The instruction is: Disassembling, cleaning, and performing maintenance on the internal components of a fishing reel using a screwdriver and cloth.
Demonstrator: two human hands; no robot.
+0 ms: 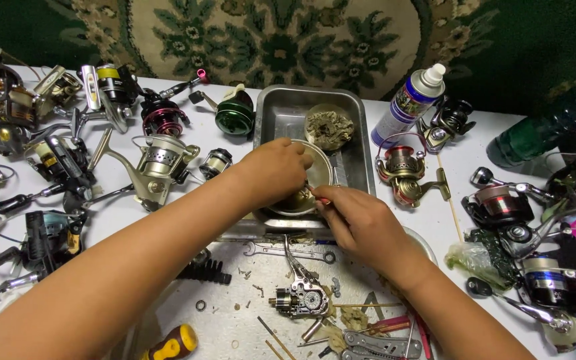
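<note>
My left hand (273,170) hangs over a small round metal bowl (315,167) in a steel tray (288,110), fingers curled on a small metal part that I can barely see. My right hand (361,223) meets it from the right, pinching a thin red-tipped tool (320,199) at the bowl's rim. A second bowl (329,127) with a dirty grey wad sits further back in the tray. An opened reel body (301,299) with exposed gears lies on the table below my hands.
Fishing reels crowd the white table on the left (158,163) and right (405,170). A spray can (408,103) stands right of the tray. A wrench (288,252), a yellow-handled screwdriver (171,343), pliers (378,345) and loose screws lie near the front edge.
</note>
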